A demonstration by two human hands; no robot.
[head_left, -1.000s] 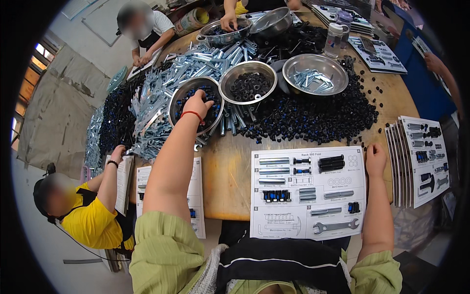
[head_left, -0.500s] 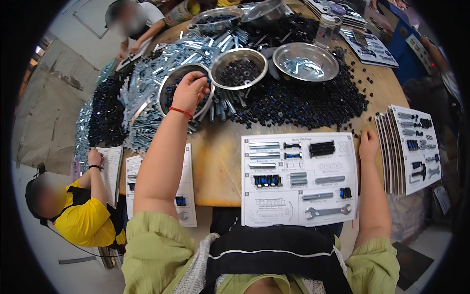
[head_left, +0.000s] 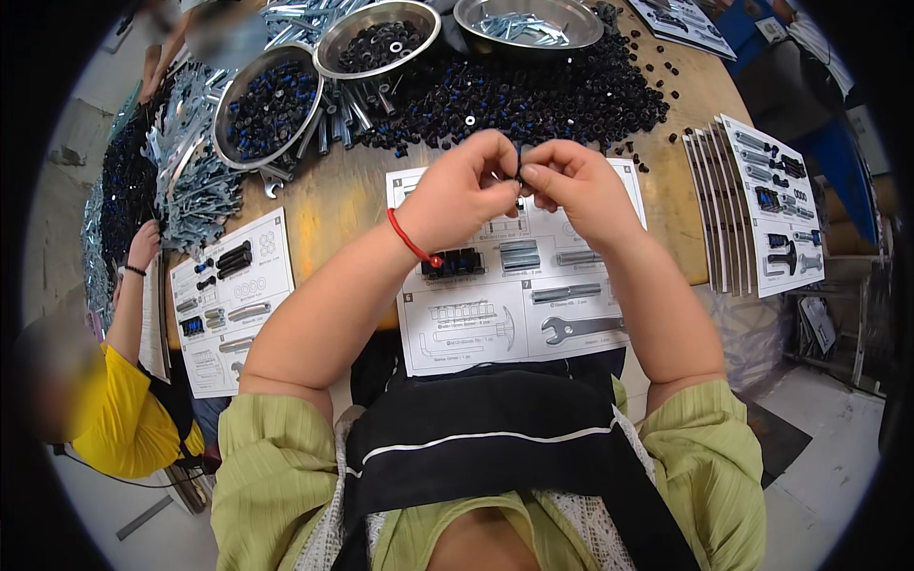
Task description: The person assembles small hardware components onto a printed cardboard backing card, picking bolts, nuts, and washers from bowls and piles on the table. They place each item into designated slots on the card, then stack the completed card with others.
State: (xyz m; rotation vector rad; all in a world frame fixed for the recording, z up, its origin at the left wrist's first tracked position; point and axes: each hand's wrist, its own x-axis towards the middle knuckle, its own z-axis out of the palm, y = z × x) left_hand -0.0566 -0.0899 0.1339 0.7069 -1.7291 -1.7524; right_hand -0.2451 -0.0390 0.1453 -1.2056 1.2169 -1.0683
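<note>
Over the upper part of a printed hardware card (head_left: 519, 352), my two hands meet with fingertips pinched together. Between them is a small dark fastener (head_left: 520, 164) with a hint of blue; whether it is a nut, a bolt or both I cannot tell. My left hand (head_left: 464, 188), with a red cord at the wrist, closes on it from the left. From the right, the thumb and fingers of my right hand (head_left: 578, 188) close on it too. The card shows pictures of bolts, tubes and a wrench, with several dark blue-marked pieces (head_left: 453, 264) on its left side.
Steel bowls hold black-and-blue nuts (head_left: 268, 107), black washers or nuts (head_left: 375, 43) and silver pins (head_left: 524, 29). A heap of black nuts (head_left: 533, 105) spreads behind my hands. Stacked cards (head_left: 762, 205) stand at right. Another card (head_left: 233, 305) lies left, near a person in yellow (head_left: 133, 419).
My left hand has left the bowl of black-and-blue nuts and come to the card. My right hand has moved from the card's right edge to meet it. The view has shifted.
</note>
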